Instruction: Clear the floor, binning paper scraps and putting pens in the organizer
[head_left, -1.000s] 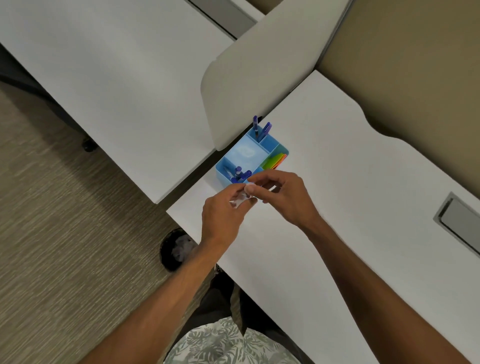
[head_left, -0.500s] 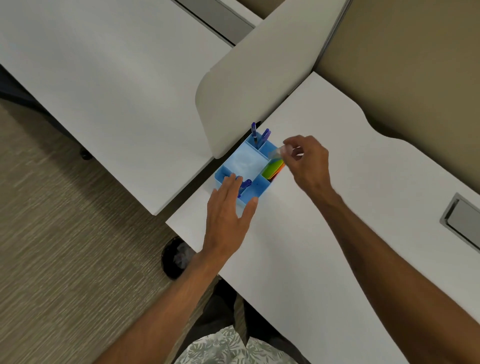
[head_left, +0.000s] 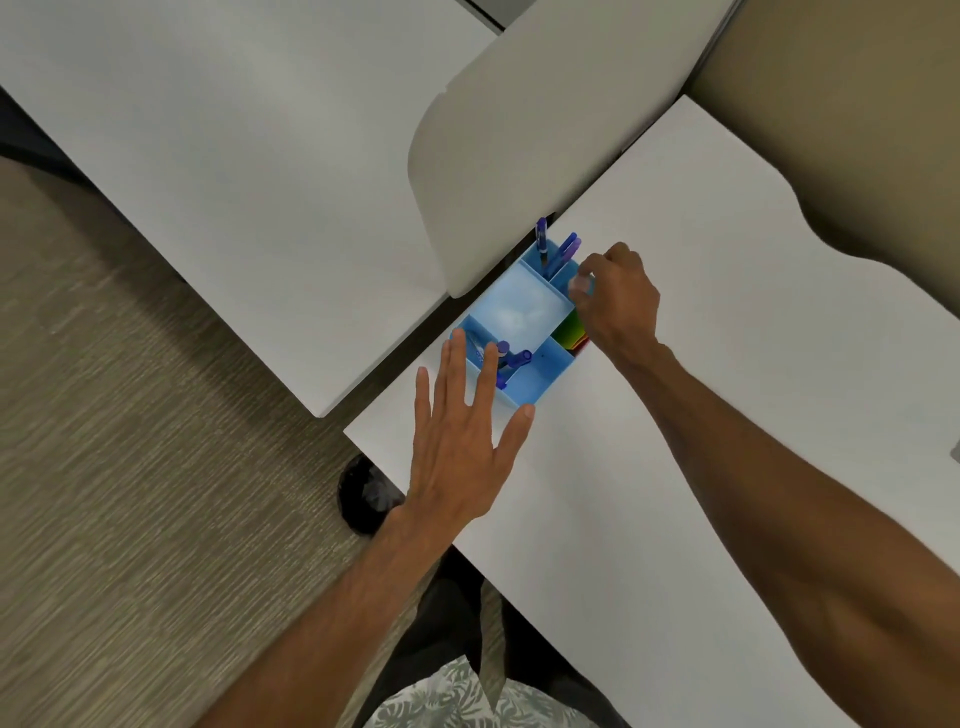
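A second ago both hands met over something pale; now the right hand (head_left: 615, 296) has carried it to the blue organizer's (head_left: 524, 312) far corner, fingers pinched on a clear pen (head_left: 582, 285) above the compartment with purple pens (head_left: 558, 249). The left hand (head_left: 462, 441) lies open, steadying the near end
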